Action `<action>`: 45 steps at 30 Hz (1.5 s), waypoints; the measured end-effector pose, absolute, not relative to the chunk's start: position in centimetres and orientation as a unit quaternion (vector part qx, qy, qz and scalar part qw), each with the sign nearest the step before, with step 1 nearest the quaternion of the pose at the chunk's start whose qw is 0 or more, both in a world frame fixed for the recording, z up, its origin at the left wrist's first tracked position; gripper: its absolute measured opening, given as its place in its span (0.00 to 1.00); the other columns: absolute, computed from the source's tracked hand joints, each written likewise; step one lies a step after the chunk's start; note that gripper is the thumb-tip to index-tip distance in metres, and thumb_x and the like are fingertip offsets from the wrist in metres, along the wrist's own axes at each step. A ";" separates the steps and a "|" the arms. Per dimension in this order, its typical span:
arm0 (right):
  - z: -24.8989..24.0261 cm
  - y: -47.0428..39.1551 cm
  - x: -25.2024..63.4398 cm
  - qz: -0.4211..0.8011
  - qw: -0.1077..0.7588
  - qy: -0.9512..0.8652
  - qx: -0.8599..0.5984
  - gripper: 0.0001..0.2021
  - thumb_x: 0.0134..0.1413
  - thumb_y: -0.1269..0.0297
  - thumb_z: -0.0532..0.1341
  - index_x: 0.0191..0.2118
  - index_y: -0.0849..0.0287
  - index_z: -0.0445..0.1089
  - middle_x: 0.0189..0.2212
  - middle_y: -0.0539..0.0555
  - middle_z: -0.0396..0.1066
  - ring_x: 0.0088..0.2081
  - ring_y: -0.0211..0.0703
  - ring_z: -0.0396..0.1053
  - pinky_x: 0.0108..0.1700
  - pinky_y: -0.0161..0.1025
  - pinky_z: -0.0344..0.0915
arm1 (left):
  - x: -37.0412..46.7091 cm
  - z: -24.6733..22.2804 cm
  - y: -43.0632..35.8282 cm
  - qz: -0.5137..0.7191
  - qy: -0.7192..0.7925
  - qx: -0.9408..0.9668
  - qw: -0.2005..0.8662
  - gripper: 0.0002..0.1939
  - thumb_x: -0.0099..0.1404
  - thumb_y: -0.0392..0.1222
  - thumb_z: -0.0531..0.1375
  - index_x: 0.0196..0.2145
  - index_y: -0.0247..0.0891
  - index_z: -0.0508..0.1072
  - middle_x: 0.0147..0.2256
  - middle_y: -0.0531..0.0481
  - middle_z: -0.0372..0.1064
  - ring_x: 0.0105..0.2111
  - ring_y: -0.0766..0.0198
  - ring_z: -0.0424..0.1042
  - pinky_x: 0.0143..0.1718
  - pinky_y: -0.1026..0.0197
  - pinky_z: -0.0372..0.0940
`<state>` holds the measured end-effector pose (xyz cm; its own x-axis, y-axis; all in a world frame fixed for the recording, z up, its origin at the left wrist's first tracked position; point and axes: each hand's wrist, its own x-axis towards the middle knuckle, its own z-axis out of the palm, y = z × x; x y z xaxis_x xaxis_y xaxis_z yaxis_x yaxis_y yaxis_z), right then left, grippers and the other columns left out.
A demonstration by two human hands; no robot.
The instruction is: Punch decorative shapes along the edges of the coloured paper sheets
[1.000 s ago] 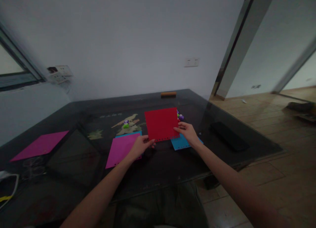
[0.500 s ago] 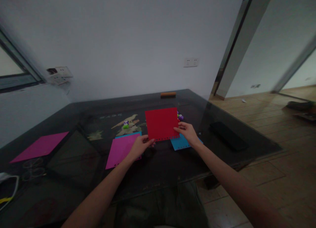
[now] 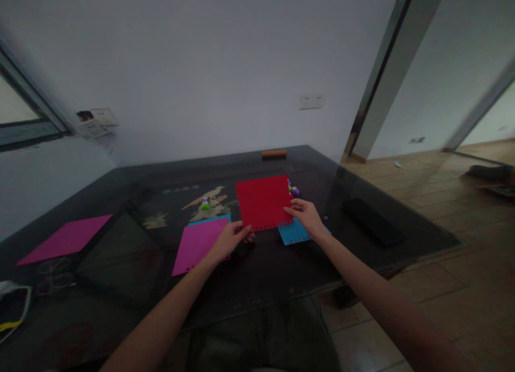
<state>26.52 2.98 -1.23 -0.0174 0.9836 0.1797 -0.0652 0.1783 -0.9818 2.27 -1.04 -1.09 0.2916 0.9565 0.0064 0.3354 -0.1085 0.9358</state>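
A red sheet (image 3: 263,201) with a row of punched holes along its lower edge is held up over the dark table. My left hand (image 3: 232,238) pinches its lower left corner, thumb in front. At the lower right side, my right hand (image 3: 304,216) grips the sheet between thumb and fingers. Behind and below it lies a blue sheet (image 3: 295,233), partly covered. Beside my left hand a pink sheet (image 3: 199,243) rests on another blue sheet (image 3: 209,220), whose far edge shows. Small purple toy-like pieces (image 3: 295,191) peek out behind the red sheet.
Green and purple pieces (image 3: 205,203) sit near the table's middle. Another pink sheet (image 3: 66,239) and a pair of glasses (image 3: 55,278) lie at the left. A black case (image 3: 372,221) is at the right, a brown roll (image 3: 274,154) at the back by the wall.
The red sheet has tilted slightly, its left side shifting a little to the left and down. Both hands keep their hold; the other things have stayed put.
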 end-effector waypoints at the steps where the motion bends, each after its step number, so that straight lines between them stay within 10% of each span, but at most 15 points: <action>1: -1.3 3.0 26.5 0.476 0.551 -0.533 -0.430 0.15 0.32 0.56 0.69 0.28 0.57 0.70 0.28 0.52 0.75 0.31 0.46 0.72 0.38 0.43 0.69 | 2.2 -0.9 -1.0 0.346 0.495 0.667 0.437 0.14 0.59 0.51 0.55 0.29 0.37 0.70 0.27 0.49 0.71 0.28 0.62 0.69 0.30 0.62 0.63; 17: -1.4 3.2 26.9 0.510 0.545 -0.512 -0.426 0.14 0.34 0.57 0.69 0.29 0.57 0.69 0.27 0.50 0.74 0.30 0.44 0.72 0.37 0.42 0.68 | 2.0 -1.0 -0.6 0.422 0.514 0.643 0.380 0.10 0.56 0.47 0.57 0.29 0.37 0.69 0.29 0.50 0.71 0.32 0.60 0.71 0.35 0.60 0.65; 25: -0.1 3.4 28.9 0.484 0.569 -0.499 -0.438 0.18 0.32 0.57 0.70 0.32 0.59 0.69 0.26 0.51 0.74 0.28 0.43 0.71 0.37 0.42 0.68 | 4.1 1.2 -0.7 0.505 0.465 0.619 0.382 0.29 0.54 0.39 0.60 0.53 0.38 0.58 0.32 0.52 0.69 0.28 0.66 0.71 0.31 0.63 0.67; 31: 0.5 4.3 32.3 0.462 0.563 -0.517 -0.450 0.22 0.32 0.61 0.70 0.38 0.59 0.69 0.29 0.52 0.74 0.30 0.42 0.72 0.37 0.40 0.68 | 7.6 1.7 0.3 0.474 0.471 0.657 0.349 0.10 0.58 0.38 0.58 0.38 0.35 0.71 0.34 0.47 0.72 0.30 0.65 0.72 0.32 0.63 0.67; 36: -1.2 4.7 35.0 0.455 0.544 -0.481 -0.516 0.17 0.35 0.63 0.69 0.35 0.60 0.70 0.28 0.53 0.74 0.27 0.41 0.71 0.32 0.37 0.68 | 9.7 -0.2 0.7 0.465 0.451 0.659 0.382 0.11 0.62 0.40 0.53 0.40 0.34 0.71 0.32 0.47 0.73 0.29 0.63 0.73 0.31 0.61 0.68; 45: -2.1 4.3 36.3 0.487 0.481 -0.446 -0.576 0.11 0.38 0.71 0.66 0.33 0.61 0.70 0.24 0.52 0.74 0.23 0.38 0.70 0.28 0.35 0.66 | 8.6 -1.7 0.1 0.386 0.425 0.807 0.140 0.09 0.63 0.34 0.52 0.39 0.37 0.70 0.38 0.48 0.69 0.40 0.63 0.68 0.44 0.60 0.63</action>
